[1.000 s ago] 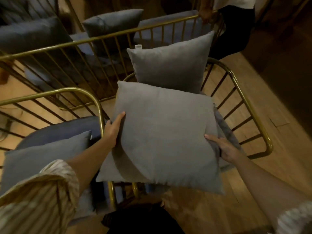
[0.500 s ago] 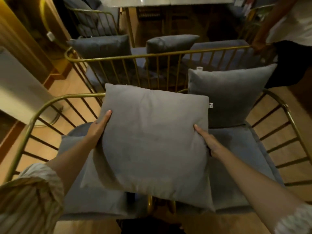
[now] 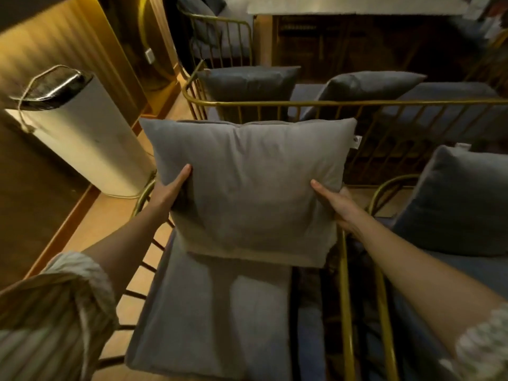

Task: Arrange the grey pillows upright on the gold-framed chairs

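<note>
A grey square pillow (image 3: 253, 185) stands upright at the back of a gold-framed chair, its lower edge on the grey seat cushion (image 3: 214, 320). My left hand (image 3: 171, 189) grips its left edge and my right hand (image 3: 338, 204) grips its right edge. A second grey pillow (image 3: 456, 207) leans upright on the neighbouring gold-framed chair (image 3: 384, 312) at the right. Two darker grey pillows (image 3: 250, 83) (image 3: 368, 83) stand on the seats behind the gold back rail (image 3: 330, 103).
A tall white cylinder-shaped appliance (image 3: 82, 138) with a dark top stands on the wooden floor at the left. Wood panelling runs along the far left. Another gold-framed chair (image 3: 220, 37) and a pale tabletop (image 3: 357, 5) lie further back.
The view has swung left from the right-hand chair to the left one. Both hands carried the pillow left and tipped it up from slanting to upright against the chair back.
</note>
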### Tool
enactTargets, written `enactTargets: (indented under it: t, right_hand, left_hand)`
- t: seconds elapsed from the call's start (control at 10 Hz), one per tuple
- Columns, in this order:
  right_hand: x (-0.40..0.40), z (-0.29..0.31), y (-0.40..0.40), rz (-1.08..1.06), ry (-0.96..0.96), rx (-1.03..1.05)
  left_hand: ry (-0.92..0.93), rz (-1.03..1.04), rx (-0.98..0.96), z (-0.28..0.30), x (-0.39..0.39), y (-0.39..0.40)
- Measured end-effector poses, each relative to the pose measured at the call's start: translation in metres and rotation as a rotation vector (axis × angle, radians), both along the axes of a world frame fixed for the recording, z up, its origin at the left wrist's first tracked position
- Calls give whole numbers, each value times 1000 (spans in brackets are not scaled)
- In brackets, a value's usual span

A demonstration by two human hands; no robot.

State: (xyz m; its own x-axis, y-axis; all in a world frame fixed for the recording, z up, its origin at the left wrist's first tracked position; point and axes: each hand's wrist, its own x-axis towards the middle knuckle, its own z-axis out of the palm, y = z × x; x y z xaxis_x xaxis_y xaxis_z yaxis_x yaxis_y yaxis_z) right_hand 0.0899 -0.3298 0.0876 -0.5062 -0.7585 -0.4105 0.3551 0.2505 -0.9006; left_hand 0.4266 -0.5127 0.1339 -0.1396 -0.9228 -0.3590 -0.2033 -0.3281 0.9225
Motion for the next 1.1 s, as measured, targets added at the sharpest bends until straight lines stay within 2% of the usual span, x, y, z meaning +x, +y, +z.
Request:
enactTargets:
  t: [0.1,0.2,0.3,0.4,0.5,0.6,0.8,0.9,1.0,1.1]
  right_hand:
    - [20,9,-42,-29,7,-22]
    - [32,3,-71,-91,-66,4]
    - [36,-21,-91,-120,-109,99]
    - [47,-41,-100,-55,-67,240]
    - [55,-64,-113,-60,24,388]
    - [59,-69,-124,-149,35,449]
    - [64,-66,-119,-185,130,537]
    - [67,-73,-103,-32,213,603]
    - [79,-75,-86,163,355,630]
    - [100,-47,-73,289,570,655]
  left_hand:
    - [-12,-32,-7,-13,11,-42]
    - [-9,-54,3,-35,12,-74]
    - [33,-50,42,-61,12,-98]
    - [22,-113,89,-91,14,-109]
    - [-134,-270,125,-121,12,-113]
    - [-256,-250,58,-142,7,-119]
    - [-231,-240,80,-128,9,-104]
    - [-212,-299,121,-116,17,-89]
    - [-281,-300,113,-95,23,-60]
    - [-364,-334,114,-79,25,-29]
